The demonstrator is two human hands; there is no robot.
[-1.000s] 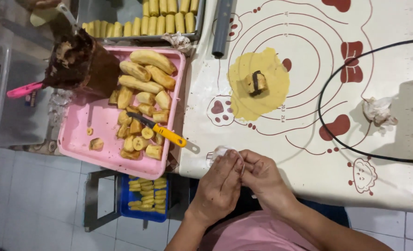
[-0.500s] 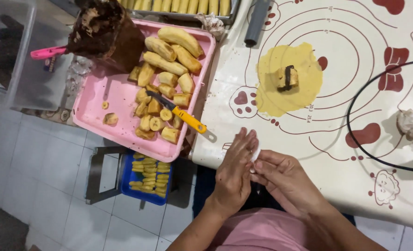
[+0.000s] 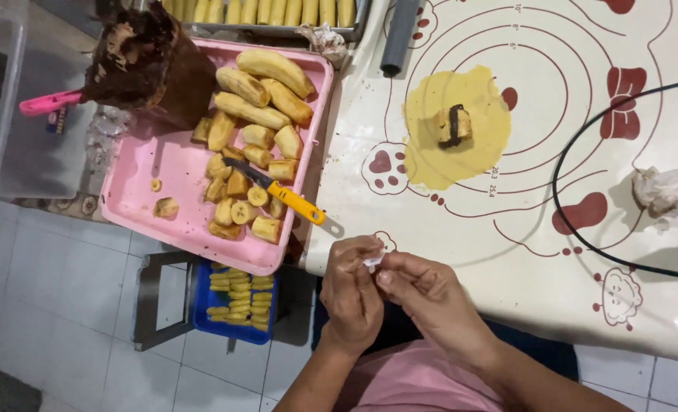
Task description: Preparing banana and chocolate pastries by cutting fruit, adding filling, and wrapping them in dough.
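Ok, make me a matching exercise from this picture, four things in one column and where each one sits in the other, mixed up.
Things:
1. knife
2. yellow dough round
3. blue crate
4. small white scrap

Places:
A. under the table edge, on a stool
B. pinched between the left hand and right hand
C. on the white mat
D. across the pink tray

Pairs: 1-D, 2-C, 3-A, 4-B
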